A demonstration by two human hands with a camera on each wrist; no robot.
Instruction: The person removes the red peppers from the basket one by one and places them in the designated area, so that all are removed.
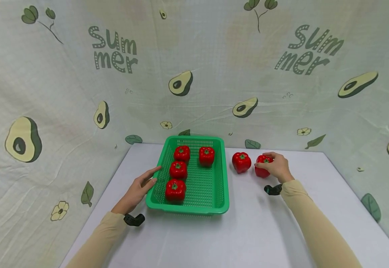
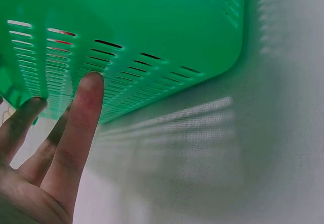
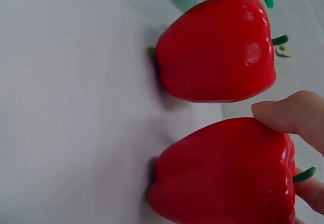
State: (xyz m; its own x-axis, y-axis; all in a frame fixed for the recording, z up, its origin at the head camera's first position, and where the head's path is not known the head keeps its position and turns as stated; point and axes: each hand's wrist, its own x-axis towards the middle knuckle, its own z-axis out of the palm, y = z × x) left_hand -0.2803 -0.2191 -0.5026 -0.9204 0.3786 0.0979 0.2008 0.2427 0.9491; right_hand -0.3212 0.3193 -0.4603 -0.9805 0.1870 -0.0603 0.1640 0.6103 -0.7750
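Note:
My right hand [image 1: 277, 166] grips a red bell pepper [image 1: 262, 172] by its top, thumb on one side and fingers on the other. In the right wrist view that bell pepper [image 3: 228, 176] stands on the white table, its green stem beside the fingers. Just left of it is a second red bell pepper [image 1: 241, 162]. My left hand [image 1: 136, 190] is at the left side of a green plastic basket [image 1: 226, 178], fingers extended. Its fingertips [image 2: 91, 82] meet the slotted basket wall [image 2: 152, 32] in the left wrist view.
Inside the basket, three red bell peppers [image 1: 178, 170] form a column along the left, and another bell pepper [image 1: 206, 156] sits at the upper right. A printed cloth [image 1: 208, 56] hangs behind and beside the white table [image 1: 248, 230].

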